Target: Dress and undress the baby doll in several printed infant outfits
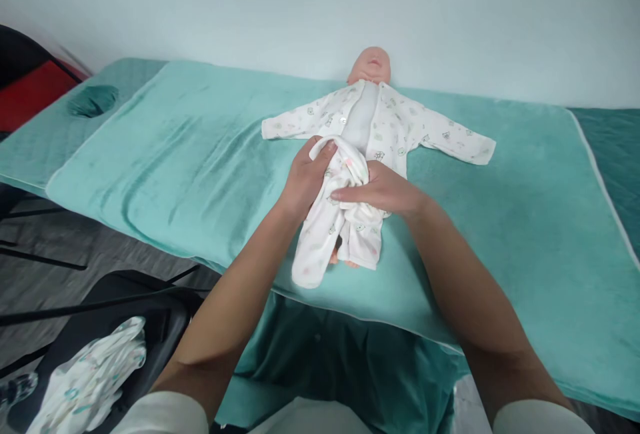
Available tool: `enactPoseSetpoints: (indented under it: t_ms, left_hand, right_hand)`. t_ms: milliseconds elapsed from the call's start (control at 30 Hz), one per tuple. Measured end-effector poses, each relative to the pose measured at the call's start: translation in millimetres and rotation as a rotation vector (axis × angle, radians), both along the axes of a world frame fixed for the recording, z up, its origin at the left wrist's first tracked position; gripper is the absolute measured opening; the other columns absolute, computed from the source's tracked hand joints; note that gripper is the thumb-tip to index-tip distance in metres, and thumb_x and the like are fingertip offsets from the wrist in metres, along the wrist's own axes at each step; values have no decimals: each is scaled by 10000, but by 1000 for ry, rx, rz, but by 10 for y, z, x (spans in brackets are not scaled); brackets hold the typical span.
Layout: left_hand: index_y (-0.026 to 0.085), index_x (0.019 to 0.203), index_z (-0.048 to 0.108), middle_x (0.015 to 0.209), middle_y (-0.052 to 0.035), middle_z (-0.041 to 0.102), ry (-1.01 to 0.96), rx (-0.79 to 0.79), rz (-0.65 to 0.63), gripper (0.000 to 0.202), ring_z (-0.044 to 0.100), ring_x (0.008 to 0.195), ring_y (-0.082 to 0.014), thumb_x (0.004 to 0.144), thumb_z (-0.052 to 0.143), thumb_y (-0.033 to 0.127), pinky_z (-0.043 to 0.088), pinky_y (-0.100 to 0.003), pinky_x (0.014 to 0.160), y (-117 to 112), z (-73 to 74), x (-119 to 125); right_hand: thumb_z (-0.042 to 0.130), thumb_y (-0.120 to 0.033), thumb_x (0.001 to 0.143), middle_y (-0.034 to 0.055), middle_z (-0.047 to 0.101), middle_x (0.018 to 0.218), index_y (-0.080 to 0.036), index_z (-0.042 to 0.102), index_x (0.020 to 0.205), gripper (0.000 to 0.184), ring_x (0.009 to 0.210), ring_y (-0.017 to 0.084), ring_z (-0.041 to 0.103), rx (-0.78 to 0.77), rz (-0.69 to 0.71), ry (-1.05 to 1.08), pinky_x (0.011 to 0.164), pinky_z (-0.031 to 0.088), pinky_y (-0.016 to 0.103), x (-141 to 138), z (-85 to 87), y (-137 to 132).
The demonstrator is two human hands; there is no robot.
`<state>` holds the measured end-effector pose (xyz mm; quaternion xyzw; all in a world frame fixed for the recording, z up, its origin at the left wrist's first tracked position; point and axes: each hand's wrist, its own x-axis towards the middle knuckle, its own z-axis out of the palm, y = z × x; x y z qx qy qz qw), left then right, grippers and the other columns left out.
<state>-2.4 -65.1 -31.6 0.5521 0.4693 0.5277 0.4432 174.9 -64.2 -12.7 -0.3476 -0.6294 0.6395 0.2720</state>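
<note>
A baby doll (369,66) lies on its back on the green table cover, its head toward the wall. It wears a white printed baby top (395,124), whose front hangs apart over the pale body and whose sleeves spread to both sides. White printed baby pants (320,227) lie bunched over the doll's lower body, one leg hanging toward me. My left hand (309,177) pinches the waistband side between thumb and fingers. On the other side, my right hand (384,189) grips the gathered cloth. The doll's feet show partly below the pants.
The green cover (200,127) lies wrinkled over a long padded table with a face hole (95,99) at its left end. A black chair (160,314) at lower left bears a crumpled printed cloth (100,374), with a clear bottle (19,389) beside it. A white wall stands behind.
</note>
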Motion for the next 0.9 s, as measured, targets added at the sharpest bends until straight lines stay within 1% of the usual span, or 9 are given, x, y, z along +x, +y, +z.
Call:
enactPoseSetpoints:
  t_ms: [133,233,333,400,500,567,733,800,900]
  left_hand:
    - [206,984,693,877,-37,716,99,-11,-199,500,693,891,-233,769,781,649,571,-341,745,-177,75,-125]
    - [212,1049,707,937,-31,748,63,-82,-295,497,709,896,-250,699,883,518,572,-359,761,-279,52,-142]
    - [242,1078,680,941,-8,731,-152,-106,-197,399,697,837,-206,782,830,463,561,-347,736,-271,-31,-89]
    - [253,1035,664,893,21,698,-284,-88,-96,340,661,792,-162,781,838,398,539,-313,721,-220,-71,-55]
    - [223,936,650,822,36,642,-365,-61,-33,284,592,747,-116,770,852,333,497,-273,713,-158,-63,-33]
    - [201,908,643,804,32,617,-374,-59,-41,252,563,729,-103,800,831,330,473,-261,705,-161,-30,-27]
    - [176,933,680,821,8,655,-340,-98,-30,262,601,751,-119,820,815,370,482,-261,723,-319,12,29]
    - [175,968,710,866,-6,701,-301,-86,-10,305,638,797,-139,798,828,399,505,-265,756,-424,8,65]
    - [176,1060,746,959,-36,757,-272,-126,20,376,686,871,-177,788,828,423,535,-279,794,-617,0,93]
  right_hand:
    - [842,-416,723,41,772,871,-172,757,912,320,821,221,730,-100,-211,187,704,572,315,-60,-81,28]
    - [832,-446,732,41,774,888,-183,755,956,354,830,220,732,-135,-261,258,709,576,316,-82,-116,42]
    - [832,-474,750,42,777,935,-188,750,1020,402,872,222,733,-92,-244,252,758,582,331,-78,-103,28]
    - [868,-455,720,42,778,1010,-191,748,1073,457,948,238,731,3,-154,186,823,583,353,-57,-62,13]
    - [925,-402,656,45,775,1083,-195,756,1101,519,1048,280,718,134,39,-2,907,577,400,-16,16,-7]
    - [903,-422,692,62,781,1065,-186,766,1075,470,1040,298,721,115,98,-93,906,579,426,2,36,-15]
    - [820,-488,782,61,782,1027,-184,760,1062,417,958,257,732,-29,-73,134,880,573,394,13,-88,15]
    - [812,-494,781,53,779,1008,-184,757,1051,414,937,246,726,-20,-101,181,845,564,369,18,-130,40]
    - [820,-464,757,52,769,1006,-171,754,1027,404,980,250,705,85,-67,101,866,534,356,12,-107,59]
